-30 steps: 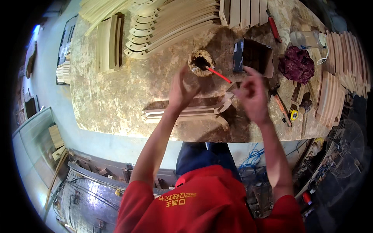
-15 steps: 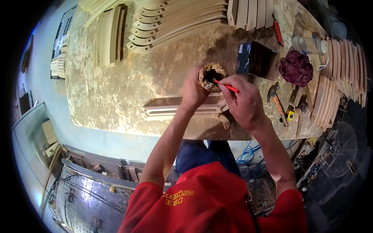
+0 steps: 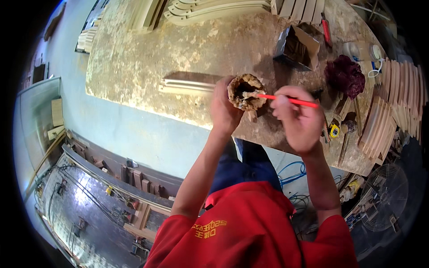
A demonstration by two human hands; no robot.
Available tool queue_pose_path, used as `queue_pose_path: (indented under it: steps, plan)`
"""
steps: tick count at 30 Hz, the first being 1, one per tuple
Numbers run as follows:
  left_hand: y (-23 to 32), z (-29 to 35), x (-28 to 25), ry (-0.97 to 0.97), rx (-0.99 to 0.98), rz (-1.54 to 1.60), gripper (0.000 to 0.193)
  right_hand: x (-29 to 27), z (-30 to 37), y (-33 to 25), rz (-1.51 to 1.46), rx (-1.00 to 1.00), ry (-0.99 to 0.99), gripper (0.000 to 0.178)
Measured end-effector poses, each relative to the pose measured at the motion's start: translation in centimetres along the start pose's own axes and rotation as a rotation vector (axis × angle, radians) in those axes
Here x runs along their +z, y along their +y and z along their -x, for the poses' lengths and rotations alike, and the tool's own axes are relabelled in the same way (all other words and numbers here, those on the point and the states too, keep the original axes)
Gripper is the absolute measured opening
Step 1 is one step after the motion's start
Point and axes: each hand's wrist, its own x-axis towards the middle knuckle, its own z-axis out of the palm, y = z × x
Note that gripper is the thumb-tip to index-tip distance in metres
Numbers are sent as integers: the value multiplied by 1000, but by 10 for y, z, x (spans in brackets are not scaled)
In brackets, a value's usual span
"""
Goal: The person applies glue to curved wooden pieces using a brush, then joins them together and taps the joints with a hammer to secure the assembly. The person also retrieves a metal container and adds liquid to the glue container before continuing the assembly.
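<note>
My left hand (image 3: 224, 109) is wrapped round a round pot (image 3: 233, 103) whose rim is thickly crusted with tan, dried glue-like material. In my right hand (image 3: 301, 123), pinched between thumb and fingers, is a thin red-handled brush (image 3: 290, 100). Its tip lies over the pot's opening and carries a pale, wet-looking clump; the bristles under it are hidden. Behind my left hand, a grooved strip of light wood (image 3: 185, 85) lies on the worn table, its right end covered by the hand and pot.
An opened dark cardboard box (image 3: 279, 47) stands beyond my right hand. To the right are a crumpled maroon bag (image 3: 345, 76), a clear jar (image 3: 357, 50), a yellow tape measure (image 3: 334, 130) and stacked wooden slats (image 3: 377, 127). Curved wooden parts (image 3: 210, 12) line the far side.
The view has shifted. The brush, earlier dipping into the pot's dark opening, is now drawn up and to the right, its tip coated with pale material. My right hand has moved away from the pot.
</note>
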Motion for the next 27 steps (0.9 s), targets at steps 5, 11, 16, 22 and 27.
queue_pose_path:
  steps: [5,11,16,22,27]
  plan:
    - [6,48,3,111,-190,121,65,-45,49,4,-258,181,154,18]
    - [3,72,-1,162,-232,119,68,-72,72,42,-413,341,214,18]
    - [-20,80,0,190,-237,278,68,-75,77,66,-638,437,164,17]
    - [-65,126,-19,191,-436,620,80,-87,78,125,-555,474,334,16]
    - [-78,159,-36,191,-501,476,58,-55,63,172,-480,441,415,19]
